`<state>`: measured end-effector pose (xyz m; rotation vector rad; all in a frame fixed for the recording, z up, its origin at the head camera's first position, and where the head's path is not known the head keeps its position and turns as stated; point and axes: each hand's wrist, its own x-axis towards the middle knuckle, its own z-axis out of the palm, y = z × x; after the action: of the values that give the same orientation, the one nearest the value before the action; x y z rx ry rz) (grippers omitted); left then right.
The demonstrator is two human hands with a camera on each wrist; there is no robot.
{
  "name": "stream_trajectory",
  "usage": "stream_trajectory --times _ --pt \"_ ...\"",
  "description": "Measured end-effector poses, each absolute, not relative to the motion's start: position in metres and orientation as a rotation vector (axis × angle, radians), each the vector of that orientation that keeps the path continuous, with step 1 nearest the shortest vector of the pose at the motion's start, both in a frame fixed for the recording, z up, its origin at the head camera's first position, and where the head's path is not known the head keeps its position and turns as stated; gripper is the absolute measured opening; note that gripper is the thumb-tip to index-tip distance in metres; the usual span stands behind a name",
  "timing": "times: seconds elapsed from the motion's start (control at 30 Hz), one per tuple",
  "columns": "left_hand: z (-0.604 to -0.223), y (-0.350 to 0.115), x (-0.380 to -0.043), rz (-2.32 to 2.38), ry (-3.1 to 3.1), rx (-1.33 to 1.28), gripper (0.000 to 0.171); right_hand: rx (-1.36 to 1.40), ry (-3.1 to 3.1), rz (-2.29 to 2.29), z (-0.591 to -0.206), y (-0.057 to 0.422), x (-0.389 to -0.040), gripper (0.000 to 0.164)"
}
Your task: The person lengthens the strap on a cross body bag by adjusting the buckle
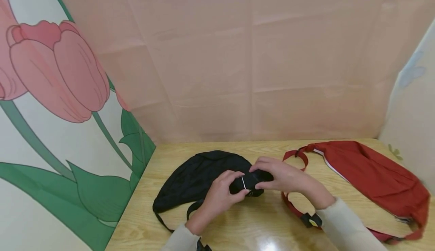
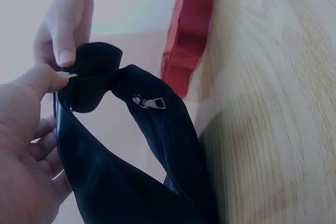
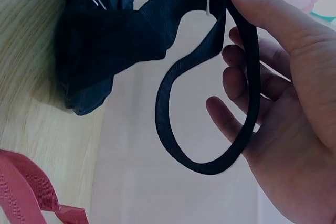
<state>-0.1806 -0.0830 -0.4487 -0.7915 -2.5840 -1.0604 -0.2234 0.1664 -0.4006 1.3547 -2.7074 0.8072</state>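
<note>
A black waist bag [image 1: 198,179] lies on the wooden table, its curved side toward the back wall. In front of its right end, my left hand [image 1: 221,193] and right hand [image 1: 285,175] hold its black strap [image 3: 210,167] between them. With thumb and fingers the left hand pinches the strap by a thin white band [image 2: 72,76]. The right hand pinches it a little further right, and a loop hangs before its loosely bent fingers in the right wrist view. A metal zipper pull [image 2: 155,103] shows on the bag in the left wrist view.
To the right lies a red waist bag [image 1: 370,175] with its red strap [image 1: 289,205] spread toward the middle, near my right forearm. A black buckle [image 1: 310,220] is on that strap. A pinkish sheet [image 1: 210,73] covers the back wall, and a tulip print [image 1: 57,69] the left.
</note>
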Motion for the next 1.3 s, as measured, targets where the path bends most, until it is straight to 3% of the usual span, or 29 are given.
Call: stream_trajectory --times 1.3 --pt "-0.449 -0.080 -0.180 -1.113 -2.688 -0.771 0.044 1.345 -2.742 0.854 -0.403 0.175 -0.223 0.044"
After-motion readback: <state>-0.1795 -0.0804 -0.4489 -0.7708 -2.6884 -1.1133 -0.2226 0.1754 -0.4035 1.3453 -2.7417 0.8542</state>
